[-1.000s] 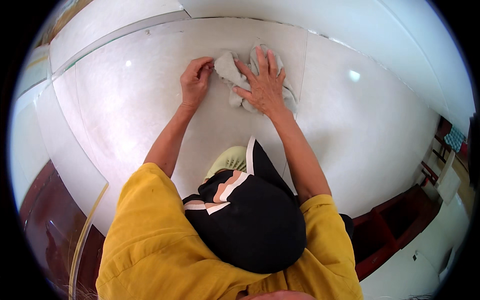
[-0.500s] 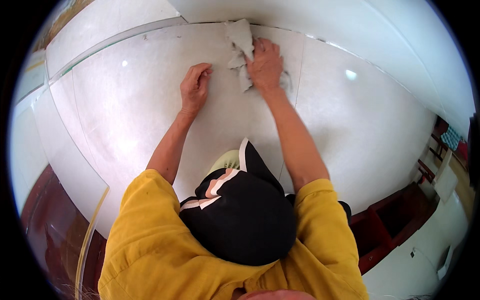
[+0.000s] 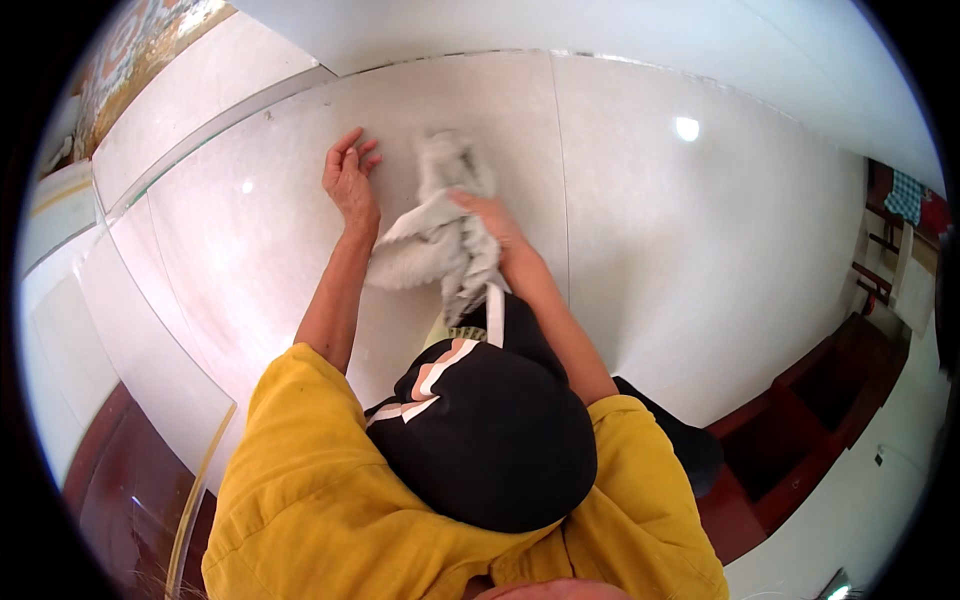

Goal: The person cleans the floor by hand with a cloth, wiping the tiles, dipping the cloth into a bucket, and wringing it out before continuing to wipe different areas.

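A crumpled light grey cloth (image 3: 430, 240) hangs from my right hand (image 3: 495, 225), whose fingers are gripping its upper side. The cloth is smeared by motion and covers part of my shoe and knee. To the left of it, my left hand (image 3: 350, 185) has its fingers parted and holds nothing. It is over the pale tiled floor (image 3: 660, 250), apart from the cloth. Whether the left hand touches the floor I cannot tell.
A white wall or panel (image 3: 600, 25) borders the far edge of the floor. At left runs a raised pale ledge (image 3: 200, 110). Dark red wooden furniture (image 3: 800, 430) stands at the lower right, and a dark red glossy surface (image 3: 120, 470) lies at lower left.
My right hand has drawn the cloth from the far edge of the floor back toward my knee. My left hand has shifted slightly left and its fingers have spread.
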The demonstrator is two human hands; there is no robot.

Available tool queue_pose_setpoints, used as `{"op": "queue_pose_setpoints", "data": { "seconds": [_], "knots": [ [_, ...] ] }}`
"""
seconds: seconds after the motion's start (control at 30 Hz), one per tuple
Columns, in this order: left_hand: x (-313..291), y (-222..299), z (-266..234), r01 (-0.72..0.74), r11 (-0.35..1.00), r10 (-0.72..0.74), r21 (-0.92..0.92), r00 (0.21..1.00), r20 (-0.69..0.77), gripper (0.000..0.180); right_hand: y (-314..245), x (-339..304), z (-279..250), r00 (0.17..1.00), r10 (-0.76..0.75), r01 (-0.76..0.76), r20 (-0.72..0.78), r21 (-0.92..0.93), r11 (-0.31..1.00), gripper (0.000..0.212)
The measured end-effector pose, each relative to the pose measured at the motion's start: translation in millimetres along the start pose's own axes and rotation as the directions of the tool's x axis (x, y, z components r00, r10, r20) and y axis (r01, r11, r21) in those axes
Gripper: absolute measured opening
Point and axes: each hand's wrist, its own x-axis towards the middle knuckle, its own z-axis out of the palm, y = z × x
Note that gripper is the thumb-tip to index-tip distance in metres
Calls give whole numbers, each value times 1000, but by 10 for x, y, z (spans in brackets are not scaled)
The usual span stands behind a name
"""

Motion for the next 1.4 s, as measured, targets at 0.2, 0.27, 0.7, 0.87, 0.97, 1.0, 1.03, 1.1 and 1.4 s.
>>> {"op": "queue_pose_setpoints", "data": {
  "seconds": [0.2,0.27,0.7,0.87,0.97,1.0,1.03,1.1,1.4],
  "knots": [
    [-269,31,485,155,988,-148,-24,973,177,24,-240,-663,-1072,965,-256,187,56,535,824,42],
    [-329,-3,692,219,975,-202,-27,937,284,24,-670,-1168,-1174,864,-327,-24,383,680,733,43],
    [-159,-160,1366,277,946,-323,169,765,557,28,-1449,-4755,-2424,424,-442,553,-790,-160,818,34],
    [91,-409,1098,344,908,-418,239,783,461,29,-563,-5935,-2911,157,-373,692,-914,-167,702,41],
    [1329,-1028,1847,292,913,-405,286,740,536,30,-188,-5436,-2888,56,-346,725,-937,-200,660,51],
    [1570,-1111,1928,276,917,-395,290,736,550,30,66,-5443,-3061,-60,-315,726,-947,-258,637,55],
    [1666,-1230,2091,267,919,-390,291,726,567,30,213,-5483,-3111,-55,-351,761,-935,-267,591,56],
    [1829,-1222,2566,169,935,-338,313,696,633,31,86,-5094,-2782,-167,-437,810,-884,-375,450,54],
    [1764,-901,4309,-338,784,-519,520,103,849,30,947,-5369,-2703,-660,-208,720,-722,-686,99,49]
  ]
}}
